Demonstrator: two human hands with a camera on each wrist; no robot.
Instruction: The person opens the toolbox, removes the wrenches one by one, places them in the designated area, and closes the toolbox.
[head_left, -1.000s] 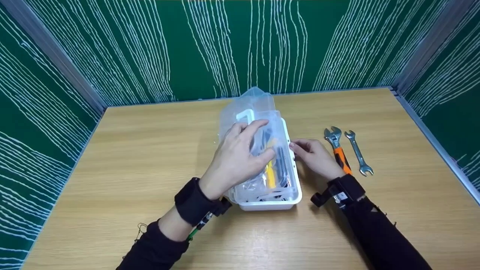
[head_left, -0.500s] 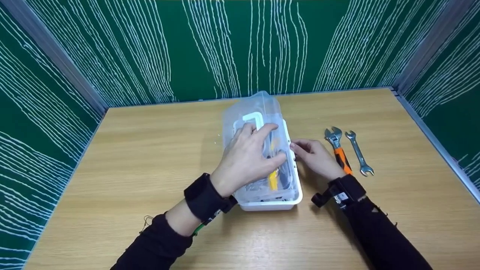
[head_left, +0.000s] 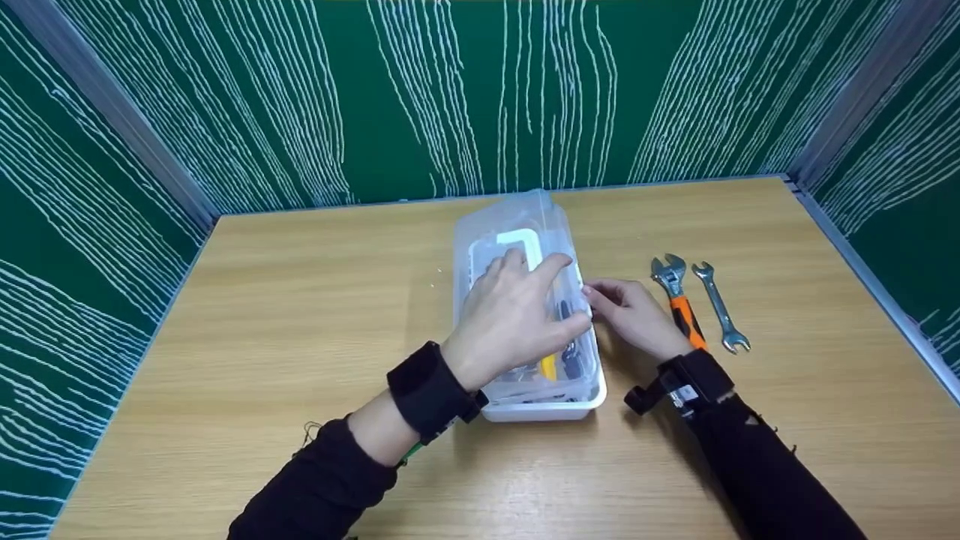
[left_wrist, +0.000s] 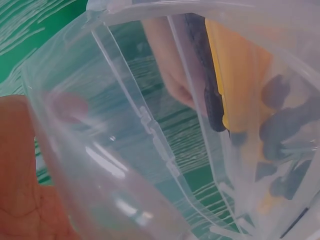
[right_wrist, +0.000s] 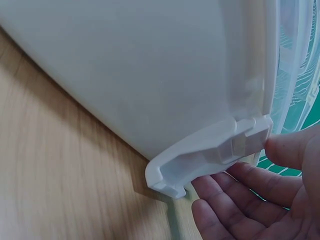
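Observation:
A white plastic toolbox point(head_left: 541, 413) stands at the middle of the table, its clear lid point(head_left: 487, 217) tilted over it. My left hand point(head_left: 517, 315) lies over the lid's top beside the white handle point(head_left: 529, 241), thumb and forefinger spread, the other fingers partly hidden. Through the lid, a yellow-and-black tool point(left_wrist: 240, 75) and dark pieces show inside. At the box's right side, my right hand point(head_left: 636, 319) holds the white latch point(right_wrist: 210, 150); its thumb is at the latch's upper end and its fingers curve behind it.
An adjustable wrench with an orange handle point(head_left: 681, 311) lies right of the right hand. Beside it is an open-ended wrench point(head_left: 718, 307). A green wall point(head_left: 480, 97) with white streaks borders the back of the wooden table point(head_left: 315, 300).
My left hand and the lid have moved to the right and slightly down over the box, so the lid covers more of it. The right hand has stayed at the latch.

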